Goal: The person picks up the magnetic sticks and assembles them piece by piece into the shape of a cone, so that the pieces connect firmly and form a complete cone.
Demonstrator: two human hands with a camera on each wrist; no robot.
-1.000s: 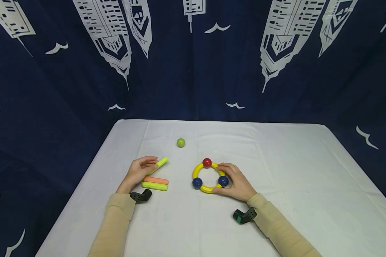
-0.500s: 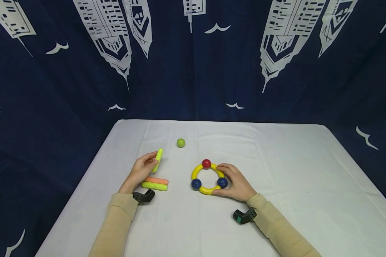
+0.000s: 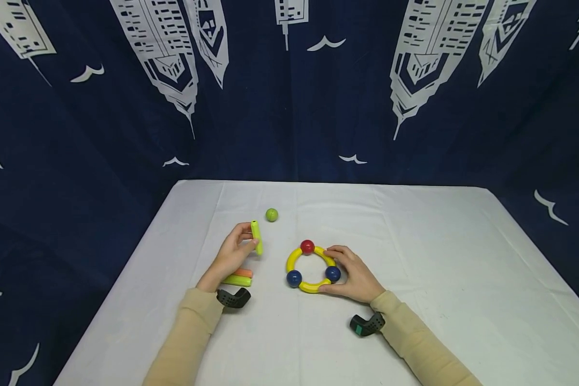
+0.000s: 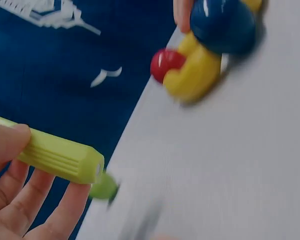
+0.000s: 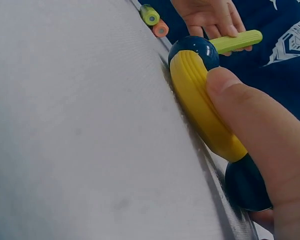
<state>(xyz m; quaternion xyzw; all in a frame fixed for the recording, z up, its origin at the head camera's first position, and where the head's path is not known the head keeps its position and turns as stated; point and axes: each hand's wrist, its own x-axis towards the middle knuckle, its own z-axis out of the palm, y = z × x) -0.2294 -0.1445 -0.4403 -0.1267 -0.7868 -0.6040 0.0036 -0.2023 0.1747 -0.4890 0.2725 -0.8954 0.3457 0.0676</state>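
Observation:
My left hand [image 3: 231, 254] pinches a lime-yellow ribbed stick [image 4: 65, 156] between thumb and fingers, raised above the table and standing nearly upright in the head view. A small socket shows in the stick's end. With thumb and fingers, my right hand [image 3: 353, 272] grips the right side of a ring lying on the table. Curved yellow pieces [image 5: 202, 107] make up the ring, joined by a red ball [image 3: 307, 246] at the far side and two blue balls, one a left blue ball [image 3: 294, 278], the other a right blue ball [image 3: 333, 274].
Beneath my left wrist lie an orange stick [image 3: 243, 273] and another lime stick [image 3: 237, 280], partly hidden by the hand. A green ball [image 3: 272, 215] sits farther back on the white-covered table [image 3: 415, 241]. Behind it hangs a dark blue printed curtain [image 3: 289, 118].
My left hand has lifted the lime stick, turned it upright and carried it right toward the ring. The ring has shifted slightly left and nearer, with my right hand still gripping it.

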